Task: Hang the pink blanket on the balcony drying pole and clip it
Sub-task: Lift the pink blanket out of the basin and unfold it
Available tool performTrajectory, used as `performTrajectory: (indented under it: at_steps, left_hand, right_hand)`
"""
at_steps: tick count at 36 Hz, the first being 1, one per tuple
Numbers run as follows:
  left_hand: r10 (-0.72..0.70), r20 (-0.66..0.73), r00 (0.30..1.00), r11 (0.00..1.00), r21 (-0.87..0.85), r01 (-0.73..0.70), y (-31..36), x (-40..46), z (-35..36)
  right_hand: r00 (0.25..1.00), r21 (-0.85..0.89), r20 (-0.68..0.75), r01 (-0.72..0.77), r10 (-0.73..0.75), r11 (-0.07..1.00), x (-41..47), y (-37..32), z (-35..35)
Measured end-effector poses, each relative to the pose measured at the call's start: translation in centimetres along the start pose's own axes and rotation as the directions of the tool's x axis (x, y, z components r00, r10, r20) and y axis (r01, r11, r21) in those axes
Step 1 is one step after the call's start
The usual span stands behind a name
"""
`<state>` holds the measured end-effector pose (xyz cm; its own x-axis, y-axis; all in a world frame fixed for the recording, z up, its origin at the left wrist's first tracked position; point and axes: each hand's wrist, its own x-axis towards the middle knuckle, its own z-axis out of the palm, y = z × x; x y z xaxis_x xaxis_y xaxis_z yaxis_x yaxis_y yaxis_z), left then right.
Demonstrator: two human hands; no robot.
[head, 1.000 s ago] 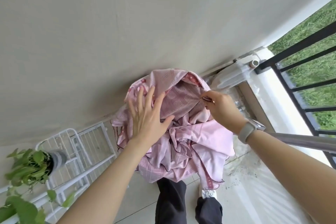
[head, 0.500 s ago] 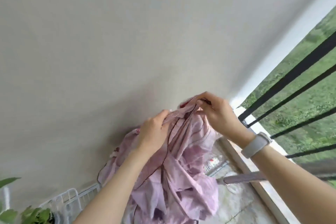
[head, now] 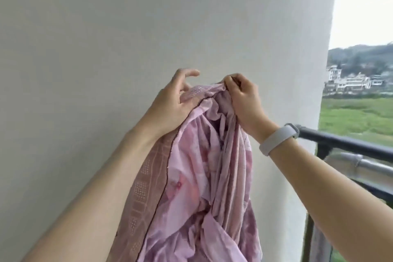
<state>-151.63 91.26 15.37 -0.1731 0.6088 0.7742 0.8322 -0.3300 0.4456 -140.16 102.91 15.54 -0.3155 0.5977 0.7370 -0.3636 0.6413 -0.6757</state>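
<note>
The pink blanket (head: 197, 176) hangs bunched in front of me, held up at chest height before a pale wall. My right hand (head: 242, 100) pinches its top edge in curled fingers; a white band sits on that wrist. My left hand (head: 170, 104) holds the blanket's patterned hem against its palm, with the index finger and thumb lifted off the cloth. A silver drying pole (head: 365, 165) runs along the right side, just inside the dark railing. No clips are in view.
The pale wall (head: 127, 27) fills the left and centre. A dark balcony railing (head: 348, 141) crosses the right side behind my right forearm. Beyond it lie green fields and distant buildings.
The blanket has been lifted from a heap near the floor up to chest height. My left hand went from lying flat on it to holding its hem. My view has tilted upward.
</note>
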Motion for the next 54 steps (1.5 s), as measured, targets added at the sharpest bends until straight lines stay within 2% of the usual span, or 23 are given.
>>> performTrajectory:
  at_steps: [3,5,8,10,14,16,18,20,23,25,27,31,35,39,42,45,46,48,50,51,52,54]
  left_hand:
    - [-0.032,0.071,0.997,0.988,0.156,0.020,2.8,-0.5,-0.4]
    - [-0.051,0.047,0.998,0.978,0.203,0.041,2.9,-1.7,0.4]
    - [-0.075,-0.125,0.989,0.979,0.182,0.097,1.6,-3.3,1.6]
    - [-0.124,-0.271,0.955,0.981,0.114,0.159,1.1,-4.0,1.9]
    - [-0.243,-0.405,0.881,0.947,0.097,0.305,0.5,-5.2,1.8]
    - [-0.288,-0.486,0.825,0.926,0.079,0.370,0.1,-5.6,1.3]
    - [-0.303,-0.539,0.786,0.921,0.046,0.386,-0.1,-6.0,0.5]
    - [-0.289,-0.561,0.776,0.928,0.036,0.371,0.0,-6.0,-0.2]
    - [-0.275,-0.587,0.762,0.928,0.044,0.370,0.1,-6.1,-0.4]
    - [-0.292,-0.625,0.724,0.921,0.019,0.388,-0.2,-6.7,-0.7]
    - [-0.299,-0.654,0.695,0.913,0.017,0.408,-0.8,-7.8,-1.5]
    - [-0.322,-0.659,0.680,0.895,0.021,0.445,-2.7,-10.6,-4.1]
    - [-0.501,-0.547,0.671,0.841,-0.124,0.527,-5.0,-12.8,-6.6]
    - [-0.669,-0.337,0.662,0.743,-0.313,0.591,-7.3,-15.2,-7.2]
    - [-0.666,-0.283,0.690,0.741,-0.352,0.571,-6.1,-15.7,-6.2]
    - [-0.575,-0.226,0.787,0.770,-0.476,0.426,-3.7,-14.9,-4.9]
    - [-0.546,-0.159,0.823,0.752,-0.525,0.398,-2.9,-14.6,-4.7]
    - [-0.523,0.032,0.852,0.694,-0.565,0.447,-1.9,-14.2,-5.0]
    - [-0.489,0.248,0.836,0.738,-0.393,0.548,-1.5,-14.2,-5.2]
    - [-0.482,0.298,0.824,0.790,-0.258,0.556,-1.5,-14.2,-5.4]
    - [-0.470,0.307,0.827,0.836,-0.146,0.529,-1.3,-14.0,-5.6]
    - [-0.473,0.215,0.854,0.870,-0.036,0.491,-2.0,-13.2,-6.3]
  right_hand:
    - [0.996,0.039,0.052,0.074,-0.076,0.996,-0.1,-2.6,-1.0]
    - [0.993,0.038,0.098,0.063,-0.066,0.997,-1.3,-2.9,-1.4]
    - [0.986,0.062,0.166,-0.045,0.034,0.997,-4.7,-1.2,-2.0]
    - [0.963,0.041,0.250,-0.110,0.096,0.993,-8.0,0.8,-2.1]
    - [0.875,-0.076,0.461,-0.126,0.147,0.989,-14.5,5.3,-1.4]
    - [0.834,-0.146,0.521,-0.125,0.183,0.981,-16.9,6.8,-1.1]
    - [0.811,-0.140,0.538,-0.182,0.229,0.973,-18.7,7.4,-0.7]
    - [0.805,-0.146,0.528,-0.229,0.271,0.963,-20.1,7.8,0.2]
    - [0.805,-0.325,0.503,-0.160,0.314,0.932,-21.5,9.2,2.1]
    - [0.809,-0.388,0.479,-0.152,0.340,0.909,-22.3,10.1,3.0]
    - [0.815,-0.397,0.446,-0.191,0.371,0.898,-22.7,11.0,3.2]
    - [0.819,-0.391,0.396,-0.259,0.416,0.883,-21.2,11.1,2.8]
    - [0.907,-0.324,0.262,-0.239,0.330,0.915,-15.8,9.1,3.1]
    - [0.952,-0.260,0.250,-0.108,0.175,0.959,-8.8,4.5,4.5]
    - [0.945,-0.212,0.310,-0.035,0.101,0.977,-5.3,1.1,5.8]
    - [0.906,-0.320,0.417,0.076,0.069,0.944,-3.7,-0.1,6.4]
    - [0.890,-0.370,0.450,0.113,0.071,0.922,-3.6,-0.1,6.3]
    - [0.866,-0.452,0.493,0.172,0.085,0.875,-3.3,0.5,6.0]
    - [0.848,-0.519,0.521,0.226,0.095,0.824,-3.1,1.0,5.1]
    - [0.836,-0.541,0.540,0.255,0.099,0.801,-2.8,1.3,4.4]
    - [0.822,-0.564,0.560,0.281,0.109,0.776,-2.5,1.4,3.5]
    - [0.798,-0.605,0.587,0.321,0.136,0.728,-1.9,1.6,1.6]
